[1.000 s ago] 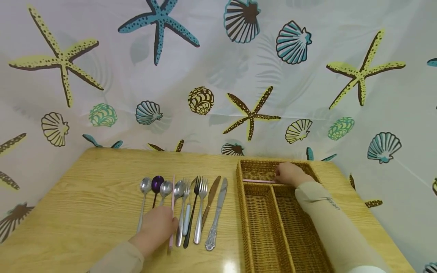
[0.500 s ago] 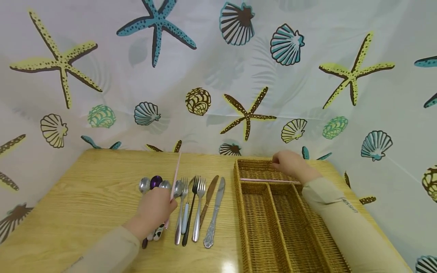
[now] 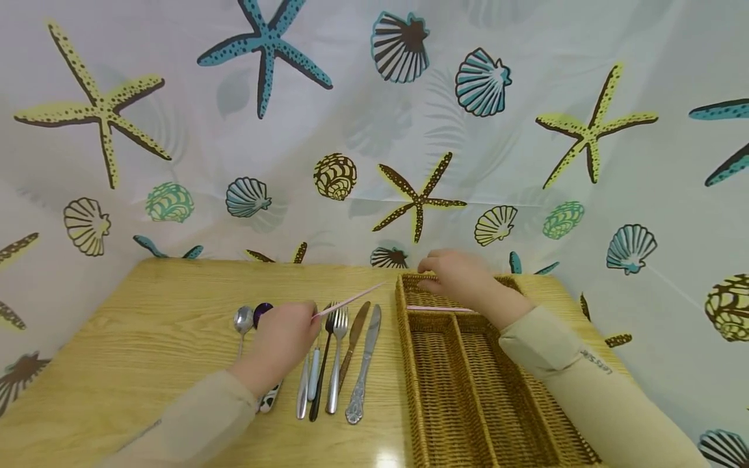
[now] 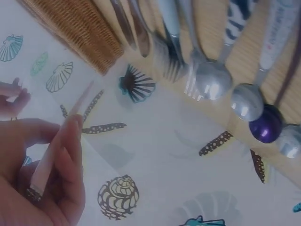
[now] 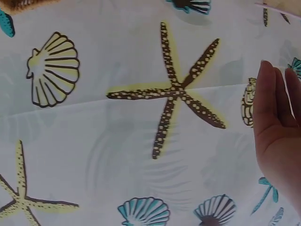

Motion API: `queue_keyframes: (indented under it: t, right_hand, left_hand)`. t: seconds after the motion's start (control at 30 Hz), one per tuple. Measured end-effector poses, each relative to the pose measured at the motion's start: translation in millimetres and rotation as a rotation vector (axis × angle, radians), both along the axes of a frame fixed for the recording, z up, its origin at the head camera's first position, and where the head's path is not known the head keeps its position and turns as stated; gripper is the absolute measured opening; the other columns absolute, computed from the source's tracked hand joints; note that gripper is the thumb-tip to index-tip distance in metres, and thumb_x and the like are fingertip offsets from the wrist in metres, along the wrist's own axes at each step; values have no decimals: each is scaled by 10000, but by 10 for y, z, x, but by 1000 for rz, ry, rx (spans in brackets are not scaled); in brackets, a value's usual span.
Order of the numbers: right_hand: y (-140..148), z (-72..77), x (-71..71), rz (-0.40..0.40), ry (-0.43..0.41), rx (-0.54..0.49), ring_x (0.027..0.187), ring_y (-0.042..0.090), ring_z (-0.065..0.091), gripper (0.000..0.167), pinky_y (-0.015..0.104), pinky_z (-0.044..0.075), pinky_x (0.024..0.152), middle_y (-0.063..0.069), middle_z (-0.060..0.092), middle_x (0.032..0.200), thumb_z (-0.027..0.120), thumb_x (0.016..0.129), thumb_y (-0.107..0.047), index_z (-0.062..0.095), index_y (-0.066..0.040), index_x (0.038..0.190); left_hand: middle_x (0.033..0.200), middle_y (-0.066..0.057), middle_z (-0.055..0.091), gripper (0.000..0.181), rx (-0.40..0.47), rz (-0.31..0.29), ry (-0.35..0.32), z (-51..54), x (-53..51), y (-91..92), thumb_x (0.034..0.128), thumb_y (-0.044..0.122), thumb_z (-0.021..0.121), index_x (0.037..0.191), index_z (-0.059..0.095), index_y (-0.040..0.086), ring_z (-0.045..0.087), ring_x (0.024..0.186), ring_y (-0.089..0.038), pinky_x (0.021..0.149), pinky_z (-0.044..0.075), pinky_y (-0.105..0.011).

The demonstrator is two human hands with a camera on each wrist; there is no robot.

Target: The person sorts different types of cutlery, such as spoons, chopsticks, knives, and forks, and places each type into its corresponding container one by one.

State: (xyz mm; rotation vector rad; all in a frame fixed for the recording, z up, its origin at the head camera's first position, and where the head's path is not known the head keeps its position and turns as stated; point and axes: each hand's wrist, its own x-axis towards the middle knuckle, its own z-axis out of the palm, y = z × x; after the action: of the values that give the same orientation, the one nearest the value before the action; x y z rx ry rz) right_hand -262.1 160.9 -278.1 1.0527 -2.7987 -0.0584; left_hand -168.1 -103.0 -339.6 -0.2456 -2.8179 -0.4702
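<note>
My left hand [image 3: 283, 344] pinches a pink chopstick [image 3: 351, 299], whose thin end points up and right toward the basket. In the left wrist view the chopstick [image 4: 49, 162] lies between thumb and fingers, its patterned thick end near the palm. My right hand [image 3: 468, 283] is held over the back compartment of the wicker basket [image 3: 411, 383], fingers extended and touching nothing that I can see. In the right wrist view the fingers of the right hand [image 5: 277, 127] are straight. A second pink chopstick [image 3: 435, 309] lies across the back compartment, partly hidden behind the right hand.
Left of the basket, cutlery lies in a row: a silver spoon [image 3: 243, 320], a purple spoon [image 3: 261, 312], forks [image 3: 339, 322], a brown knife [image 3: 358, 328] and a silver knife [image 3: 371, 331]. My left arm covers some of it. A patterned cloth [image 3: 328, 130] hangs behind the table.
My left hand has lifted the chopstick off the table and tilted it rightward. My right hand has drawn away from the chopstick in the basket and moved left, its fingers opening.
</note>
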Motion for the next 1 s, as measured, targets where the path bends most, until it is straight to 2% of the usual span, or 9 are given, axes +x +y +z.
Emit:
queue_keyframes:
  t: [0.1, 0.27, 0.4, 0.53, 0.67, 0.87, 1.0]
  right_hand:
    - [-139, -4, 102, 66, 33, 20, 833, 183, 636, 286, 291, 498, 611, 45, 651, 993, 658, 863, -293, 661, -111, 1084]
    - [-314, -44, 224, 172, 72, 54, 786, 155, 616, 319, 286, 510, 640, 36, 637, 954, 692, 835, -293, 664, -84, 1074]
    - [-401, -93, 262, 242, 108, 82, 723, 133, 597, 270, 267, 508, 640, 10, 620, 865, 718, 810, -281, 685, -88, 996]
    - [-432, -114, 307, 268, 127, 99, 697, 123, 572, 159, 251, 489, 615, -4, 605, 802, 723, 806, -233, 697, -122, 917]
    - [-420, -118, 348, 243, 115, 108, 686, 116, 576, 51, 229, 471, 572, -18, 607, 776, 695, 831, -177, 699, -155, 877]
    - [-404, -134, 329, 219, 103, 129, 707, 122, 602, 31, 228, 478, 584, -29, 637, 771, 682, 843, -163, 713, -165, 848]
    - [-368, -150, 285, 212, 112, 131, 687, 121, 601, 23, 230, 478, 576, -28, 640, 763, 686, 839, -162, 705, -154, 828]
  left_hand:
    - [565, 3, 542, 123, -13, -14, 65, 27, -24, 96, 890, 153, 614, 805, 631, 65, 401, 431, -94, 385, 296, -214]
    - [576, 21, 554, 118, -20, -67, 144, 49, -42, 252, 898, 176, 611, 827, 631, 85, 383, 429, -77, 390, 289, -211]
    - [581, 25, 567, 121, -28, -88, 160, 58, -30, 354, 904, 196, 608, 836, 635, 99, 369, 422, -64, 390, 274, -199]
    - [571, 40, 549, 142, -13, -121, 176, 47, -20, 416, 918, 222, 589, 841, 633, 111, 358, 420, -56, 390, 262, -193]
    - [581, 51, 558, 142, 20, -166, 200, 20, -32, 449, 932, 223, 569, 885, 644, 113, 362, 422, -35, 393, 276, -177]
    - [650, 27, 629, 129, 6, -168, 186, 19, -51, 477, 917, 234, 591, 918, 650, 120, 422, 444, -39, 404, 298, -176]
    - [630, 25, 614, 164, 14, -128, 91, 34, -57, 422, 894, 272, 623, 885, 644, 109, 436, 438, -68, 389, 303, -201]
